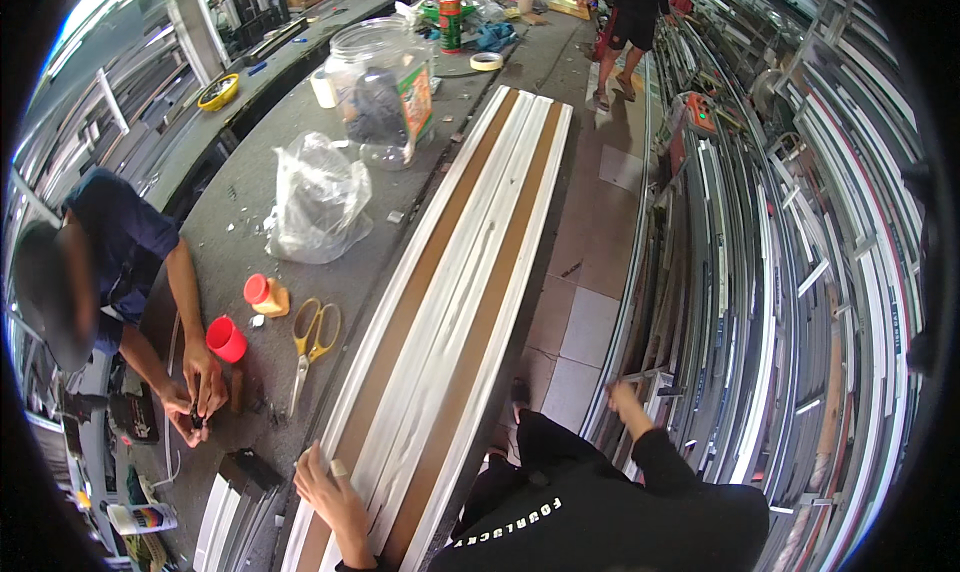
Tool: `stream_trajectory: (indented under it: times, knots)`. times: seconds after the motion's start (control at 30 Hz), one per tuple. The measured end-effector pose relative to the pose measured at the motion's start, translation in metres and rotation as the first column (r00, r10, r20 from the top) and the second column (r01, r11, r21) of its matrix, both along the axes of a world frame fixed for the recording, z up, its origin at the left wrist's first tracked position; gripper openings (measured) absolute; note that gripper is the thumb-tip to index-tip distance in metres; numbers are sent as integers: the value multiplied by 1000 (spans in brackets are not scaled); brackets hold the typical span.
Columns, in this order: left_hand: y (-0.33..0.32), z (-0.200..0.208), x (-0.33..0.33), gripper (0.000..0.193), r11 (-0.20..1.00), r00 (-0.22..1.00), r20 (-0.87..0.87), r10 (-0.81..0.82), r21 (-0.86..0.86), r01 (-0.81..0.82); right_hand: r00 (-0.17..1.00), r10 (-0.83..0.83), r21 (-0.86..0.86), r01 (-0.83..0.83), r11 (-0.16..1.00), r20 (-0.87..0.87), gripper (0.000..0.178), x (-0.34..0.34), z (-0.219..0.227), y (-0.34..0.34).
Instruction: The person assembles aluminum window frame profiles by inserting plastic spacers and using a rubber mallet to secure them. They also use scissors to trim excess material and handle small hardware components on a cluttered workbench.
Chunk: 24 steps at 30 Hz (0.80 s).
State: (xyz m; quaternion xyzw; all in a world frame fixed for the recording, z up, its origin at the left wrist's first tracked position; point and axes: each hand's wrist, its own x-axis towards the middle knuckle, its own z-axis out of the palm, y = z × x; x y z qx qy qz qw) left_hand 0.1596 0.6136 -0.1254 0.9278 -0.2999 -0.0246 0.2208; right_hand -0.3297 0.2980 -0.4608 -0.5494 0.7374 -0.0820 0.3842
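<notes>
Long white profiles with brown strips [455,262] lie side by side on the grey workbench, running away from me. My left hand [335,502] rests over their near end, fingers apart and holding nothing. A pale tan band [338,468] wraps one of its fingers. Out to the right, past the bench edge, my right hand [628,409] hangs near the rack of metal profiles; its fingers are too small and blurred to read. Left of the profiles lie yellow-handled scissors [314,342]. A dark-ended bundle of short white profiles [235,512] sits beside my left hand.
A co-worker at the left handles a small black part [198,419] beside a red cup [226,340] and a red-lidded jar [266,294]. Farther along are a plastic bag [318,197] and a large clear jar [375,92]. Another person stands in the far aisle. Racked metal profiles [740,302] line the right.
</notes>
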Motion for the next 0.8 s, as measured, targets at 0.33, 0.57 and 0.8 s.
stream_trajectory:
  times: [0.33, 0.57, 0.8]
  knots:
    - [-142, 55, -80, 34, 937, 984, 167, -64, -330, 117, 967, 182, 606, -255, 754, 180, 58, -19, -10, -19]
    - [-346, 42, -216, 35, 738, 812, -102, -575, -493, 461, 690, 122, 136, -307, 942, 713, 38, -13, 78, -189]
    - [-468, 31, -232, 54, 807, 880, 221, -420, -352, 474, 932, -5, 214, -78, 974, 362, 34, -148, 79, -296]
